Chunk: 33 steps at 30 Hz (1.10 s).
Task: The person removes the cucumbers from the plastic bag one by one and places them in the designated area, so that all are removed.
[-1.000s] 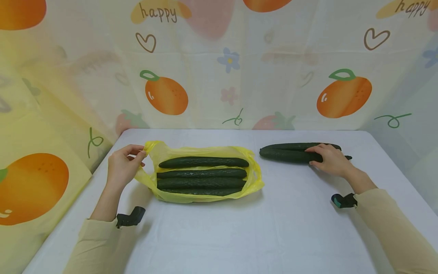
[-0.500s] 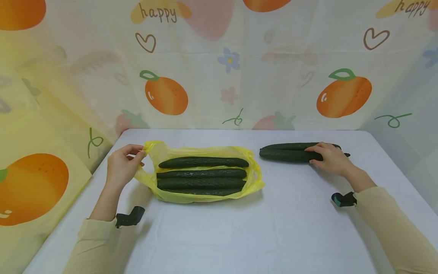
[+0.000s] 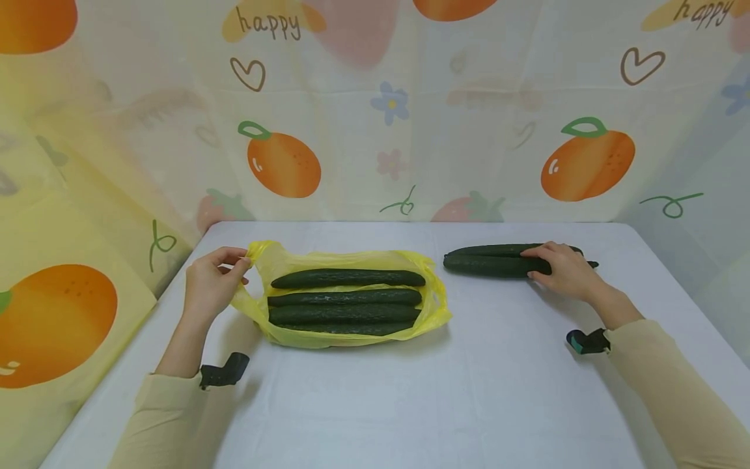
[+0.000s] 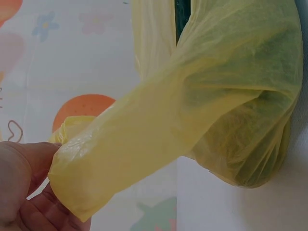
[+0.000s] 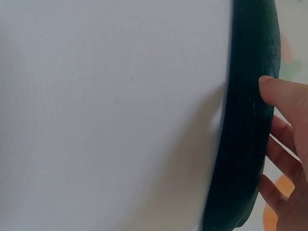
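Pinching the yellow bag by one handle, the left hand is apparently holding it wide around cucumbers inside; the right hand is clamping its fingers round the front loose cucumber beside the bag on the table.

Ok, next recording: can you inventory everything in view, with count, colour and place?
Cloth-covered flat tabletop: one, white, under the bag and cucumbers.
Thin plastic carrier bag: one, yellow, left half of the tabletop, mouth open.
Long bagged cucumbers: four visible, dark green, side by side in the bag.
Long loose cucumbers: two visible, dark green, right of the bag.
Printed cloth backdrop: cream with orange fruit, behind and beside the tabletop.
Small wrist devices: two, black, one per wrist.
Long fabric sleeves: two, beige, on both forearms.
Left hand: one, pinching the bag's left handle.
Right hand: one, gripping the nearer loose cucumber.
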Each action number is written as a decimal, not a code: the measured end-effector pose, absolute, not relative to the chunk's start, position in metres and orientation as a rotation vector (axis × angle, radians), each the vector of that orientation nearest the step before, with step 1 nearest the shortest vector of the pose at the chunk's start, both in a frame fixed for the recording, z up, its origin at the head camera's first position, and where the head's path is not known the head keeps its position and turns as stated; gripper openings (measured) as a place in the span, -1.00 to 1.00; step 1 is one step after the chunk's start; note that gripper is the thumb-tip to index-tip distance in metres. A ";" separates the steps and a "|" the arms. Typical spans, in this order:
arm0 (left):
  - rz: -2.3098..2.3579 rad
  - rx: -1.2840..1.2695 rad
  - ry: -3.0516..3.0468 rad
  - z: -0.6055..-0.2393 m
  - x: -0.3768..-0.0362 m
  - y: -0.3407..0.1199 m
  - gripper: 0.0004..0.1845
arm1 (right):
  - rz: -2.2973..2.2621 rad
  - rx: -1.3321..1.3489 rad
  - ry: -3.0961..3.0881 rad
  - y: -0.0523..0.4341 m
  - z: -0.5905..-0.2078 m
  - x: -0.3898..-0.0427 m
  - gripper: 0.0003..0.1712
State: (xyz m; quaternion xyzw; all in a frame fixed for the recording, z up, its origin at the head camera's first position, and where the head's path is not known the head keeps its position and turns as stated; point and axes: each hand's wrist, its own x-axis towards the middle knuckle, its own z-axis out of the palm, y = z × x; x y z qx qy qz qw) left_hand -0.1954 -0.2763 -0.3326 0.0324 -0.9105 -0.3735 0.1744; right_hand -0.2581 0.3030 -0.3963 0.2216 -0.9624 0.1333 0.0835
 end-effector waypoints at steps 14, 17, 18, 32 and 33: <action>-1.046 0.119 -2.591 -0.333 -0.196 -0.276 -0.77 | 0.620 0.740 -2.726 0.292 -0.384 -0.259 -0.60; -1.043 0.122 -2.592 -0.334 -0.196 -0.276 -0.77 | 0.637 0.742 -2.707 0.287 -0.377 -0.258 -0.59; -1.044 0.122 -2.591 -0.334 -0.196 -0.276 -0.77 | 0.640 0.740 -2.702 0.285 -0.375 -0.257 -0.59; -1.062 0.104 -2.577 -0.333 -0.195 -0.276 -0.76 | 0.718 0.801 -2.544 0.250 -0.343 -0.240 -0.57; -1.066 0.103 -2.577 -0.333 -0.195 -0.276 -0.76 | 0.722 0.811 -2.540 0.248 -0.341 -0.239 -0.57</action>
